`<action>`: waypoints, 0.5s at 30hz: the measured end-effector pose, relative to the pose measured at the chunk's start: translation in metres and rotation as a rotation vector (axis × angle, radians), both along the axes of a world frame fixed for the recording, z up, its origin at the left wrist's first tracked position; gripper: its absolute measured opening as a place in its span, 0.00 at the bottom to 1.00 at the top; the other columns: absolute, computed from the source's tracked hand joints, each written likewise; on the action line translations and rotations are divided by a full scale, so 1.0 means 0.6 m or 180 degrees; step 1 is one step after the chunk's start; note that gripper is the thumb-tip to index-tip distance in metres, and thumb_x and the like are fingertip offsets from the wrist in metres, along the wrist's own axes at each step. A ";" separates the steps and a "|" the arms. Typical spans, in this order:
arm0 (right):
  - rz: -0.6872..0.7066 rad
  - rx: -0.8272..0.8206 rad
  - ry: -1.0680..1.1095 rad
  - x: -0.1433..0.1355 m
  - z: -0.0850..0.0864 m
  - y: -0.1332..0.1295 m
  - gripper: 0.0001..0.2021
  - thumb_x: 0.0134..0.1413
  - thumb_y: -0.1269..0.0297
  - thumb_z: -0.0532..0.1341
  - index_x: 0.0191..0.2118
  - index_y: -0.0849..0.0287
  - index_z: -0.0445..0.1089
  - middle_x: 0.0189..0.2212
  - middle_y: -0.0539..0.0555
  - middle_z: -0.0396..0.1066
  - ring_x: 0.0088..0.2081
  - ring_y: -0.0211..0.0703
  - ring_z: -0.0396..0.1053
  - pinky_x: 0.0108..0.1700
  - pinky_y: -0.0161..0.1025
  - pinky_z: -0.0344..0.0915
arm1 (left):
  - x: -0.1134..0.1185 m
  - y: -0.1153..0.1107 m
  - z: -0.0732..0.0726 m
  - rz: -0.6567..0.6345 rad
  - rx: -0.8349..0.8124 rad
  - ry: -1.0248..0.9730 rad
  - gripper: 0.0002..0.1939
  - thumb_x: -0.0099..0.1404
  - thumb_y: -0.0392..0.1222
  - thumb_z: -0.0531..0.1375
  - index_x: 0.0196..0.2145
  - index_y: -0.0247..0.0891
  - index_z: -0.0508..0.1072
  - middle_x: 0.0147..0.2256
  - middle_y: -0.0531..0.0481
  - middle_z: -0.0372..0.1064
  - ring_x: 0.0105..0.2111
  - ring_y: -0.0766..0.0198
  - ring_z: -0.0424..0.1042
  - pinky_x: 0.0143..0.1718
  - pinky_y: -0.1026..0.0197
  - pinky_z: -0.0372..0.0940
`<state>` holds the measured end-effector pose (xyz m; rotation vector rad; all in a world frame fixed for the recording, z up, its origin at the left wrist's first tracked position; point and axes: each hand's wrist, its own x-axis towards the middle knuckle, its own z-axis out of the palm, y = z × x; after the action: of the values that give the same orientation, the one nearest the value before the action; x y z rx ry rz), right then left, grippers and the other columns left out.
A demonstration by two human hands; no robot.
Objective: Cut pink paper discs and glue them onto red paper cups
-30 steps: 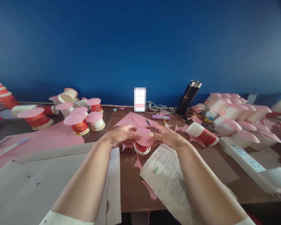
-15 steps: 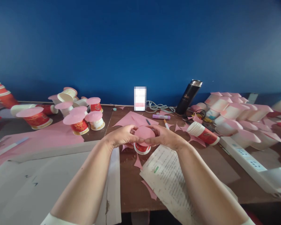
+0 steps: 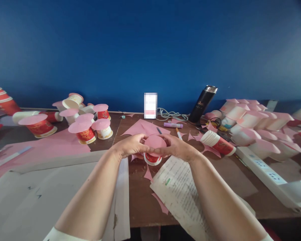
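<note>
A red paper cup (image 3: 152,159) stands upside down in front of me, with a round pink paper disc (image 3: 155,142) lying on its base. My left hand (image 3: 132,145) grips the disc and cup from the left, its thumb pressed on the disc. From the other side my right hand (image 3: 177,147) closes on them the same way, and the two thumbs nearly meet at the disc's near edge. Most of my other fingers are hidden behind the cup.
Several disc-topped cups (image 3: 86,135) stand at left, beside pink paper (image 3: 65,144) and cardboard (image 3: 72,190). At right are a printed sheet (image 3: 175,187), stacked cups (image 3: 219,144), a power strip (image 3: 263,172), a black flask (image 3: 203,103) and many pink-topped white cups (image 3: 261,120).
Almost nothing differs. Both hands stay on the cup and disc, and the whole view has shifted very slightly.
</note>
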<state>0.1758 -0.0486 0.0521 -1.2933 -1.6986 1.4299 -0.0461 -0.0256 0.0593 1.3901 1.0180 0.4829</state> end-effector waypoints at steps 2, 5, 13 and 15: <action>-0.0028 -0.0012 0.0028 -0.001 0.001 -0.001 0.41 0.39 0.54 0.71 0.60 0.54 0.59 0.46 0.60 0.70 0.41 0.51 0.72 0.38 0.45 0.72 | 0.001 0.000 0.000 0.0017 0.0007 0.0003 0.48 0.43 0.46 0.71 0.60 0.34 0.58 0.54 0.32 0.62 0.46 0.45 0.70 0.32 0.56 0.71; 0.0022 -0.0067 0.0140 -0.005 0.003 -0.001 0.40 0.38 0.55 0.71 0.59 0.54 0.60 0.45 0.59 0.72 0.40 0.51 0.72 0.37 0.45 0.72 | 0.002 -0.001 0.001 0.0019 0.0006 0.0019 0.49 0.43 0.46 0.71 0.60 0.32 0.58 0.53 0.31 0.62 0.46 0.45 0.70 0.31 0.57 0.71; 0.0092 -0.0131 0.0277 -0.012 0.010 -0.003 0.35 0.39 0.58 0.71 0.57 0.53 0.64 0.43 0.57 0.73 0.40 0.51 0.72 0.35 0.43 0.71 | 0.003 -0.001 0.002 0.0070 -0.0023 0.0075 0.50 0.41 0.46 0.71 0.60 0.32 0.58 0.54 0.31 0.61 0.44 0.47 0.71 0.31 0.58 0.70; 0.0096 -0.0081 0.0247 -0.010 0.011 -0.004 0.34 0.39 0.57 0.71 0.56 0.53 0.64 0.43 0.57 0.73 0.40 0.50 0.72 0.35 0.42 0.71 | 0.001 0.001 0.000 0.0062 -0.0006 0.0107 0.50 0.41 0.46 0.71 0.60 0.33 0.58 0.54 0.31 0.62 0.43 0.48 0.71 0.31 0.58 0.69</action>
<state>0.1697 -0.0507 0.0589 -1.2146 -1.6605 1.5041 -0.0456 -0.0253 0.0592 1.3919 1.0596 0.4743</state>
